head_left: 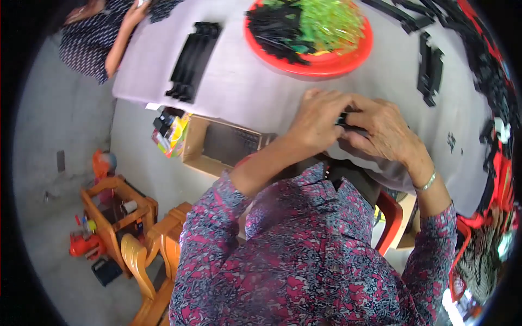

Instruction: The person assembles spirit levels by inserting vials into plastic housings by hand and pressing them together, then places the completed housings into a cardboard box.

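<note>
Close to the table's near edge, my left hand (321, 120) and my right hand (383, 129) meet with fingers bent inward. Between them a small black piece (342, 119) shows in part, pinched by both hands; the fingers cover most of it, so its exact kind is hidden. Beyond my hands stands a red round tray (326, 69) heaped with black strips (274, 32) on its left and bright green strips (331, 24) on its right. Long black plastic parts (194, 62) lie side by side at the left of the table.
More black parts (429, 69) lie to the right, with a dark pile over red cloth along the right edge. Under the table sits an open cardboard box (196, 141). Another person's arm (122, 41) is at the far left. Wooden furniture (144, 255) stands lower left.
</note>
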{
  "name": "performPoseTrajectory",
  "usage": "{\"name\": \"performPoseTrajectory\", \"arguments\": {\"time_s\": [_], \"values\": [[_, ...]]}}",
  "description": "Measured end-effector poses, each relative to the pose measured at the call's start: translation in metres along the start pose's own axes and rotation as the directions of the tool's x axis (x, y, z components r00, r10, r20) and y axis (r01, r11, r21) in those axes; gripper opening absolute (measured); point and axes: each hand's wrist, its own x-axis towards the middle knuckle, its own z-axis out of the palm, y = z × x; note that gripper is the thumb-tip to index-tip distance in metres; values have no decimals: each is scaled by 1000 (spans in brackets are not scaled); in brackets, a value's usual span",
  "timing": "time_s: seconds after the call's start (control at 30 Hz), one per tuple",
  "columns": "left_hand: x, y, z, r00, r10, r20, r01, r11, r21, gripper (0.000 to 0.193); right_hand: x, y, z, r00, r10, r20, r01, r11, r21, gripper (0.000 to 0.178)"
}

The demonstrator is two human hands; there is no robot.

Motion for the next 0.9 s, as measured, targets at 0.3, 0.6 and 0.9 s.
{"name": "performPoseTrajectory", "arguments": {"time_s": [0.3, 0.6, 0.9], "values": [[-37, 4, -31, 999, 8, -31, -5, 996, 84, 38, -19, -35, -13, 922, 267, -281, -200, 949, 243, 14], [-84, -16, -122, 815, -230, -532, 354, 925, 142, 36, -48, -3, 28, 772, 420, -477, -239, 887, 395, 4], [-84, -77, -135, 639, -239, -731, 642, 689, 336, 40, -45, -6, 62, 755, 461, -466, -355, 885, 299, 7]]}}
